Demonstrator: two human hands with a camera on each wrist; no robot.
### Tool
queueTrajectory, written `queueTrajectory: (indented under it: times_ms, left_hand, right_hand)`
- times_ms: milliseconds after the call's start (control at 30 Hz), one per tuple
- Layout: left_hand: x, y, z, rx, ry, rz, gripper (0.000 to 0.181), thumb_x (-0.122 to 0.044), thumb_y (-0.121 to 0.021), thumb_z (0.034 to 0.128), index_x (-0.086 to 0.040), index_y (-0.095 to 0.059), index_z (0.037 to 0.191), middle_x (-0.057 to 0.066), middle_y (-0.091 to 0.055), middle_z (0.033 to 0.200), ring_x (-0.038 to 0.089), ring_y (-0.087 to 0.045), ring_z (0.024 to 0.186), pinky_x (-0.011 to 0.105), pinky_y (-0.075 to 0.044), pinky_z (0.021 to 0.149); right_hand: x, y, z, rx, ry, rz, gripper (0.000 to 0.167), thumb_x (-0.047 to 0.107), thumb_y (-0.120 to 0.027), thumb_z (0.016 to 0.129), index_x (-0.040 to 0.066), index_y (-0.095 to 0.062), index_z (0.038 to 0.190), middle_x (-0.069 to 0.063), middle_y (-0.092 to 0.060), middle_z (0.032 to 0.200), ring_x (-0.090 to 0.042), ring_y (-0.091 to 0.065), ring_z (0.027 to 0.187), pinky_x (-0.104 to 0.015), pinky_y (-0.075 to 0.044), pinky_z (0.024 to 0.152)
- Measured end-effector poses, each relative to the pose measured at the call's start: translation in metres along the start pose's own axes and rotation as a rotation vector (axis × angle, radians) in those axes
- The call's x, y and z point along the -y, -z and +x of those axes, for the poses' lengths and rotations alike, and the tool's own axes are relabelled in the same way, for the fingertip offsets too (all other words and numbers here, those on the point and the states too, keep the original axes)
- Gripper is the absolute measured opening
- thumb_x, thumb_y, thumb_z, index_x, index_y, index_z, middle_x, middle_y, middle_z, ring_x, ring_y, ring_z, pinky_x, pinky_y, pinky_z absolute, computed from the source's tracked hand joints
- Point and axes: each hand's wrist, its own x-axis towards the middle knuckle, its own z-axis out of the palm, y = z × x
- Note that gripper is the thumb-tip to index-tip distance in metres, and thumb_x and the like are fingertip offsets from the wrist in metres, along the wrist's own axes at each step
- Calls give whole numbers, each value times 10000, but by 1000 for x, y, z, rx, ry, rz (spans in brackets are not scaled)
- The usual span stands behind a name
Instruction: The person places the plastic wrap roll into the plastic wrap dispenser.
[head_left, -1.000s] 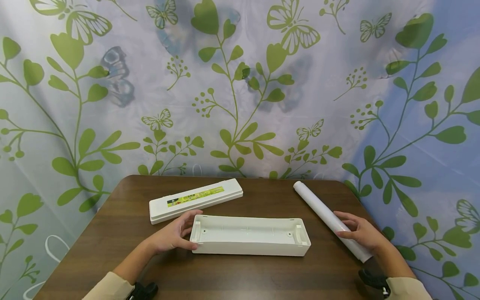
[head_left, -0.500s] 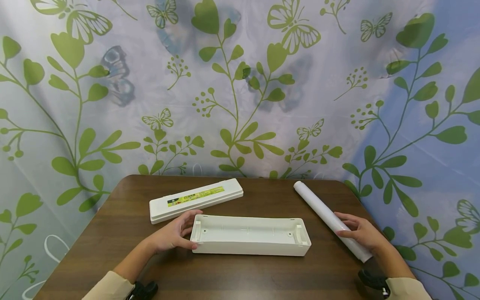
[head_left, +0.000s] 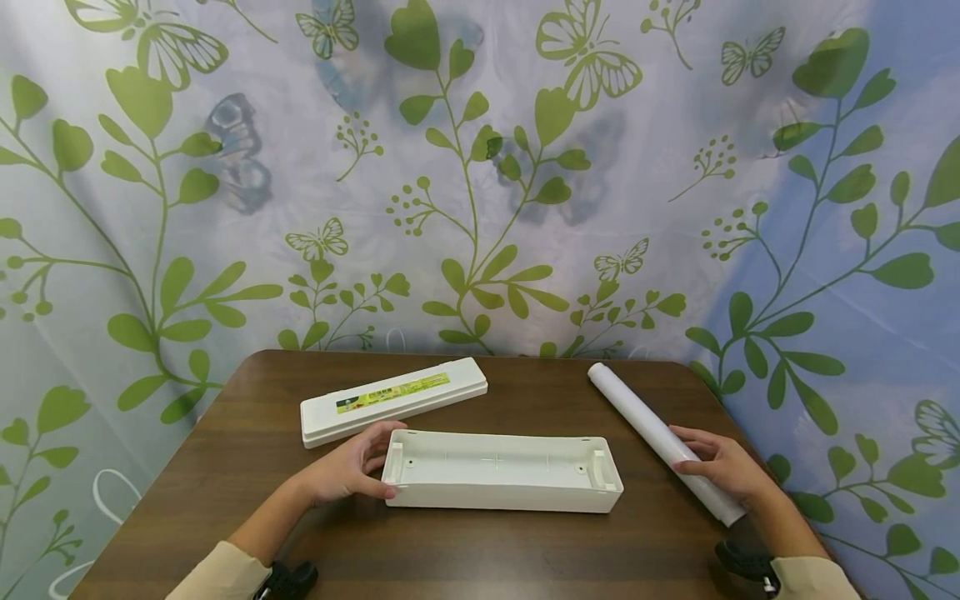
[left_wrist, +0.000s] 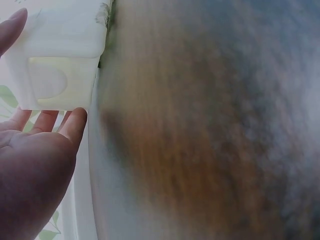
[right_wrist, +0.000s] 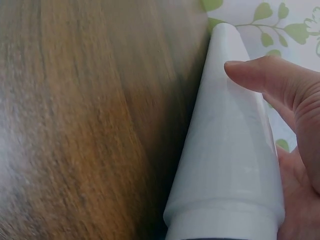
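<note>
A long white plastic box (head_left: 495, 497), open at the top with its inside bare, sits in the middle of the table in the head view. My left hand (head_left: 341, 468) holds its left end, thumb at the front and fingers behind. The left wrist view shows that box end (left_wrist: 65, 40) between thumb and fingers. To the right, a white roll of cling film (head_left: 637, 412) lies slantwise on the table. My right hand (head_left: 723, 462) grips its near part. In the right wrist view the thumb rests on top of the roll (right_wrist: 225, 150), with the other fingers partly hidden at its side.
Behind the box a white lid (head_left: 393, 400) with a yellow-green label lies at an angle near my left fingers. All of it rests on a dark brown wooden table (head_left: 450, 558). A leaf-patterned curtain (head_left: 480, 183) hangs behind the table's far edge.
</note>
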Motion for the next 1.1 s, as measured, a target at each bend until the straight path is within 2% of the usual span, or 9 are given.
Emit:
queueTrajectory:
  times_ms: [200, 333, 533, 833, 1100]
  left_hand:
    - [-1, 1, -1, 7, -3, 5, 951, -24, -836, 819, 20, -221, 1542, 316, -352, 1527, 490, -344, 1429, 229, -477, 1053]
    - [-3, 1, -2, 8, -3, -4, 939, -27, -840, 815, -9, -245, 1542, 309, -358, 1531, 494, -334, 1437, 243, -485, 1049]
    - [-3, 1, -1, 8, -18, -4, 939, -27, -837, 818, 4, -242, 1545, 306, -368, 1523, 499, -339, 1427, 243, -488, 1046]
    - [-3, 2, -1, 12, -24, 5, 917, -28, -837, 819, -15, -263, 1534, 307, -366, 1520, 497, -342, 1423, 232, -480, 1052]
    - [-3, 2, -1, 15, -20, 9, 913, -30, -836, 818, -12, -264, 1530, 301, -372, 1513, 486, -344, 1420, 220, -472, 1058]
  right_hand:
    - [3, -2, 0, -33, -23, -28, 704, 202, -821, 860, -6, -522, 1463, -297, -650, 1314, -109, -626, 947, -285, -507, 709]
    - [5, -3, -1, -39, -20, -35, 706, 203, -816, 864, -16, -516, 1465, -318, -647, 1302, -164, -620, 968, -303, -500, 711]
    - [6, -5, -2, -49, -38, -44, 710, 213, -817, 861, -2, -520, 1469, -299, -658, 1298, -136, -619, 976, -297, -494, 731]
    - [9, -8, -4, -62, -34, -57, 697, 208, -828, 849, 4, -545, 1452, -283, -663, 1304, -161, -624, 1027, -276, -479, 745]
    - [12, -12, -3, -62, -32, -56, 698, 214, -837, 842, 20, -555, 1451, -267, -670, 1302, -135, -620, 1004, -266, -482, 738]
